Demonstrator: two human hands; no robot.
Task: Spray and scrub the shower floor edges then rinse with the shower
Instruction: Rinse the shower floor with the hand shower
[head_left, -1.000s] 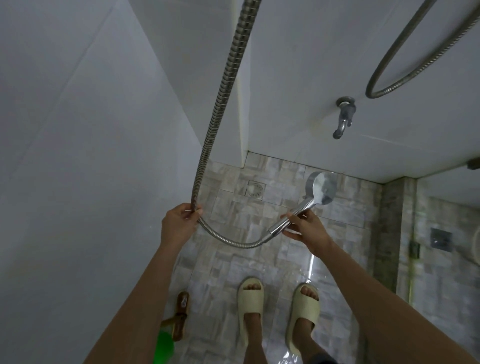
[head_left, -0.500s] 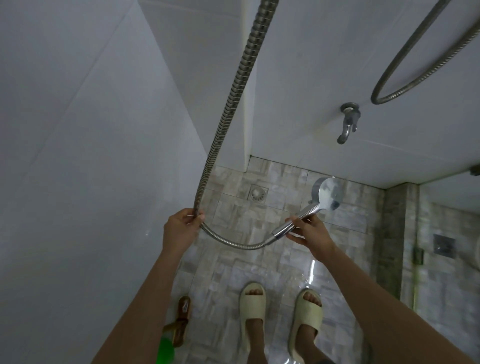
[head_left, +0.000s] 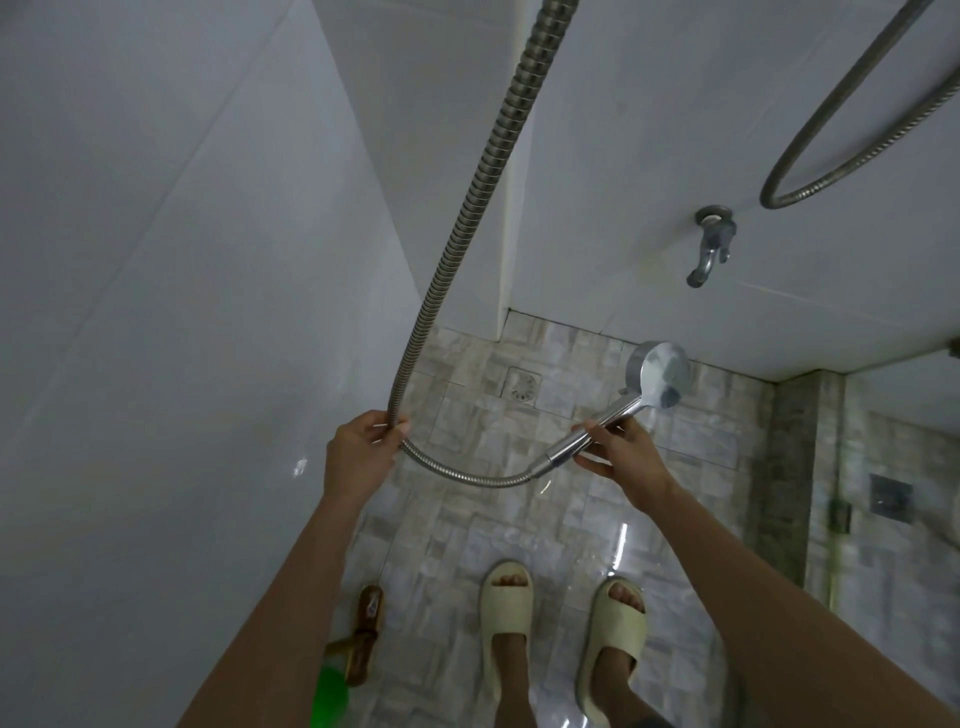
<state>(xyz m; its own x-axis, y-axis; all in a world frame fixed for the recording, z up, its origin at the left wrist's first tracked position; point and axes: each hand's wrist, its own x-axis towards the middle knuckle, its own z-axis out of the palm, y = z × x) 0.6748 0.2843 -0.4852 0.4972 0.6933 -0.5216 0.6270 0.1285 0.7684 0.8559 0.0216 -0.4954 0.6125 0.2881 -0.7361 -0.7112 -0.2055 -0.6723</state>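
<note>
Underfoot, the shower floor (head_left: 519, 525) is glossy and looks wet, and you stand on it in 2 slippers (head_left: 506, 603): a slip is the first hazard if you lean toward the edges. Overhead, the hose (head_left: 467, 218) drops in 1 long arc to your left hand (head_left: 358, 449), whose fingers curl round it; pull too hard and it may kink or drag the head off aim. Your right hand (head_left: 626, 457) pinches the handle of the shower head (head_left: 660, 371) between thumb and fingers (a light hold, in my judgement), so water pressure could twist it and soak you or the walls. Whether water runs, I cannot tell. Low at left, a brush (head_left: 366, 631) and a green bottle (head_left: 330, 693) lie near your left foot; a careless step could catch them. Rinse toward the drain (head_left: 522, 387) in the far corner, or suds may pool.
</note>
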